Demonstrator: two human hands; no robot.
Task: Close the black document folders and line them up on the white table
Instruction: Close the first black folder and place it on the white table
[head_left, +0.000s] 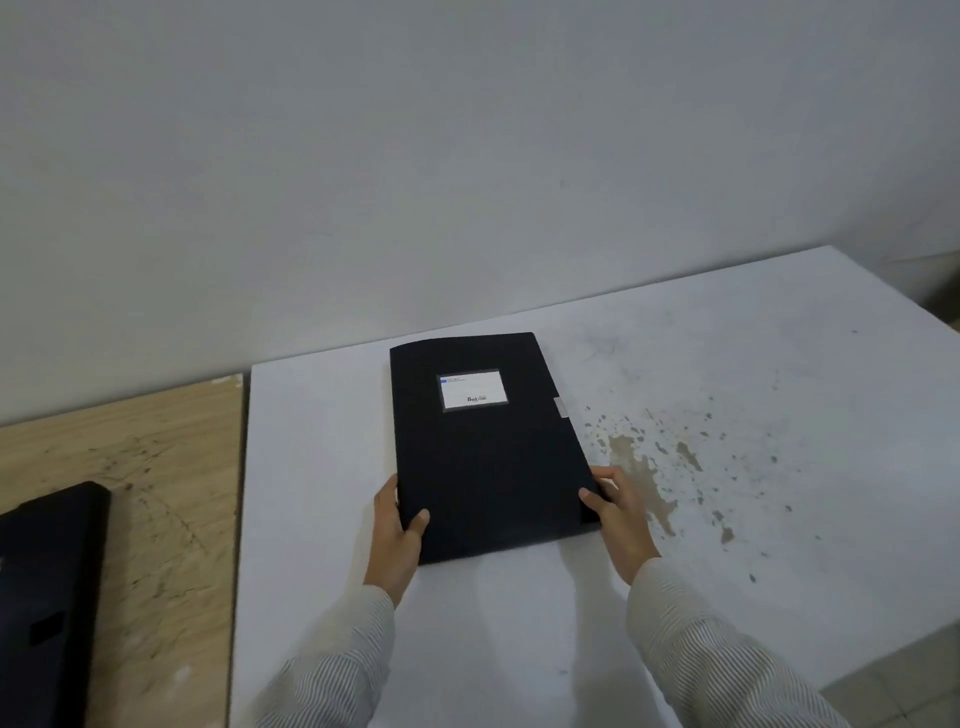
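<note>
A: Head view, centre frame: a closed black folder (488, 441) lies flat on the white table (727, 364), white label (472, 389) uppermost. What are the hands doing?

B: The left hand (397, 535) clasps its lower-left corner, thumb on the cover; the right hand (618, 514) clasps the lower-right edge, fingers curled round it. Striped sleeves (727, 654) run to the bottom edge.

A: And the lower left of the frame?

B: A second black folder (47, 597) rests on a wooden table (156, 467), cut off by the frame; whether it is closed cannot be told

A bare workroom or plain office is suggested by the blank wall (467, 156), stained white worktop (727, 415) and scuffed wooden worktop (156, 467).
</note>
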